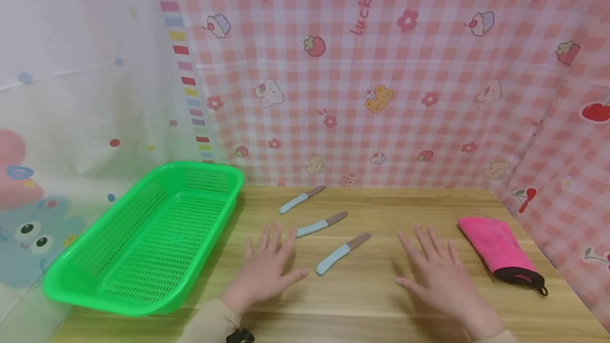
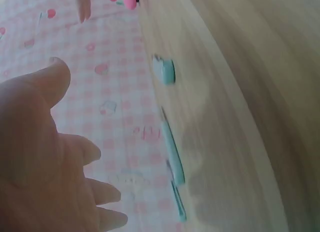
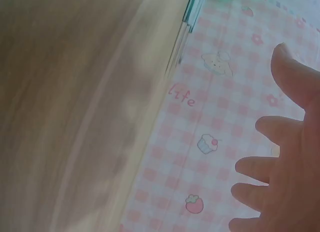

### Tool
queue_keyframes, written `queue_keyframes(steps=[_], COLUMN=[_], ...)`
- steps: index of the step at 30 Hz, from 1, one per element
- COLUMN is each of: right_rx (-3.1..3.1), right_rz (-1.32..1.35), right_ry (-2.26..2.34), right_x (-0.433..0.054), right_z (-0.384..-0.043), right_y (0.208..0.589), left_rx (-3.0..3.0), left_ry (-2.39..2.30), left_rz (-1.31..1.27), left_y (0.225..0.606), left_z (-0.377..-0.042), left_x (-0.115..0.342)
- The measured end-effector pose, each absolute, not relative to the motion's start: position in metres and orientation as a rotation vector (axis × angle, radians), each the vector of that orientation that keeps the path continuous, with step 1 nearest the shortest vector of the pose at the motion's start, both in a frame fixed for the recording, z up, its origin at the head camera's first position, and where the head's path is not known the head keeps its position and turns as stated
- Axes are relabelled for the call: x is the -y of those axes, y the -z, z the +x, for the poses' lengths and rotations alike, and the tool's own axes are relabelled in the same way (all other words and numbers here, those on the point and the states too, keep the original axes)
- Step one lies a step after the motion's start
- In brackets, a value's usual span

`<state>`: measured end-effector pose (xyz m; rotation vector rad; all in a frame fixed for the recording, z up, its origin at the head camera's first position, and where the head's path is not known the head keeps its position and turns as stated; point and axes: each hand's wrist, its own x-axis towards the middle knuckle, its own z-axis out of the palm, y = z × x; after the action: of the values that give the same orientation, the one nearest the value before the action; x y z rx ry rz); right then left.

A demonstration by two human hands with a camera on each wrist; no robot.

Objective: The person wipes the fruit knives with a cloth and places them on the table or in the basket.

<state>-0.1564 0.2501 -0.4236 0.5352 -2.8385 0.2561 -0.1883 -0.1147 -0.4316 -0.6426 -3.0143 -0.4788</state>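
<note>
Three small knives with pale blue handles lie in a slanting row on the wooden table: a back knife (image 1: 295,203), a middle knife (image 1: 312,228) and a front knife (image 1: 334,259). Their brownish blades point to the back right. My left hand (image 1: 263,274) is spread above the table between the green basket and the knives, its fingertips near the middle knife's handle in the head view. Fingers apart, my right hand (image 1: 440,279) hovers between the front knife and a pink pouch (image 1: 498,247) with a black rim. Both hands hold nothing.
A green plastic basket (image 1: 229,210) with perforated walls stands at the left of the wooden table (image 1: 381,306). Pink checked cloth (image 1: 333,78) hangs behind and to the right, and white printed cloth (image 1: 86,110) on the left.
</note>
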Motion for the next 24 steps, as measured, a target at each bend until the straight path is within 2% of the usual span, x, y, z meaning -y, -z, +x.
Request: queue_keyframes(steps=[17,24], right_rx=[2.662,2.601], right_rz=[0.489,0.502], right_ry=[-0.216,-0.216], right_x=[-0.297,-0.325], right_z=[-0.162,-0.169], right_y=[0.413,0.409], left_rx=[2.825,2.815], left_ry=[0.435,0.457], left_rz=[-0.945,-0.952], left_y=[0.434,0.428], left_z=[-0.211,-0.222], left_x=[0.050,0.030])
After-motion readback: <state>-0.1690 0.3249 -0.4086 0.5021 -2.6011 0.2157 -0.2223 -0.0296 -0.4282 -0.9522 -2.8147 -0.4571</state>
